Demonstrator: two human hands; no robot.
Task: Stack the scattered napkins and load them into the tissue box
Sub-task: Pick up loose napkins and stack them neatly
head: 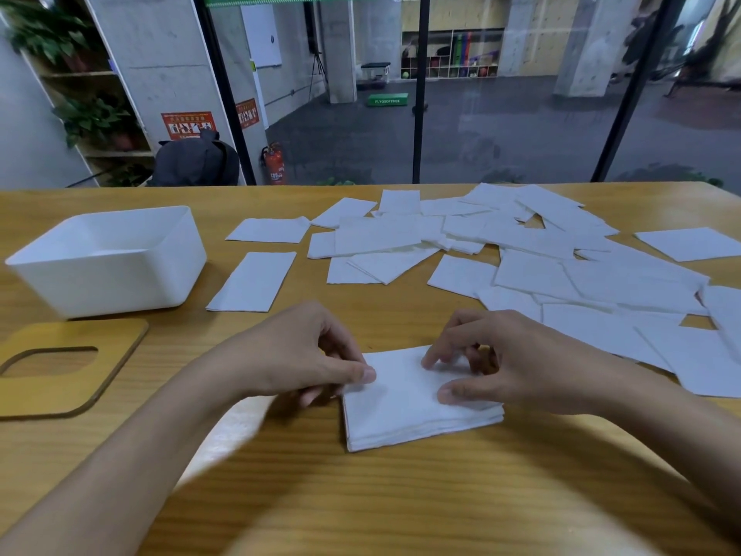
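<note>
While left hand (304,355) and right hand (509,363) pinch it, one squared stack (409,411) of white paper napkins lies toward the table's (401,495) front edge; left edge: one plastic box (108,254), one slotted wooden lid (68,367).

One wide-angle camera rode on the person's head and faced forward and down across the bench (361,507), close over the left hand (304,355) and right hand (517,363) at its near edge; the frame's top reached a glass wall (501,126) beyond
</note>
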